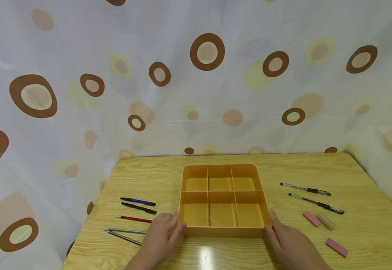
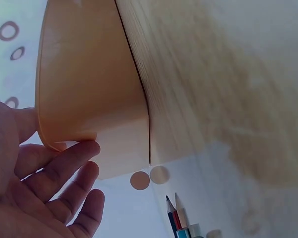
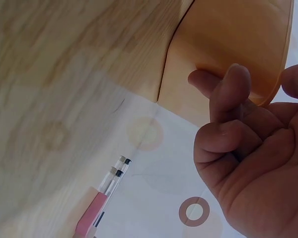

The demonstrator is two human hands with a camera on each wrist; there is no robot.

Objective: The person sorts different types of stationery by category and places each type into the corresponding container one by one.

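A yellow-orange organizer box with several compartments sits on the wooden table, and nothing shows inside it. My left hand holds its near left corner, thumb at the rim and fingers along the side. At the near right corner, my right hand grips it in a matching way. In the left wrist view, fingertips of the left hand touch the box wall. The right wrist view has the curled fingers of the right hand against the box's side.
Left of the box lie a blue pen, a black pen, a red pencil, a teal pencil and a dark pencil. Rightward are two gel pens, two pink erasers and a beige eraser. A patterned curtain hangs behind.
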